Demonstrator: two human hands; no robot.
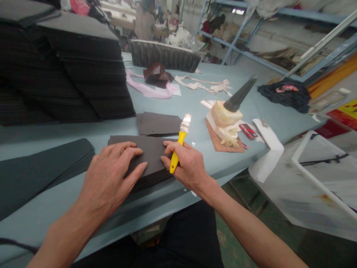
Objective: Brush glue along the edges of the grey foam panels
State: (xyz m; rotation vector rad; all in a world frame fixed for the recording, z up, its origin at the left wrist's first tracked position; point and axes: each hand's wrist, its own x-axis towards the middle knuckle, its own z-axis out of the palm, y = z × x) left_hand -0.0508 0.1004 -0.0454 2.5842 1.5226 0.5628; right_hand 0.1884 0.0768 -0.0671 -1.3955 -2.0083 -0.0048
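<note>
A stack of dark grey sheets [152, 154] lies in front of me on the pale blue-green table. My left hand [111, 173] rests on the left part of this stack, fingers apart. At the stack's right end, my right hand [188, 160] grips a yellow-handled paintbrush [178, 149], its whitish bristle end pointing up and away. The thumb and forefinger of that hand also touch the stack's right edge. Just beyond lie a few similar grey sheets [160, 123]. More dark pieces [50, 167] are fanned out on the left.
Tall piles of black sheets [83, 70] stand at the back left. A cut-open whitish container [225, 115] with a dark cone stands on a brown board, right of the brush. A red box [248, 131] lies beside it. A white-framed bin [315, 186] stands beyond the table's right edge.
</note>
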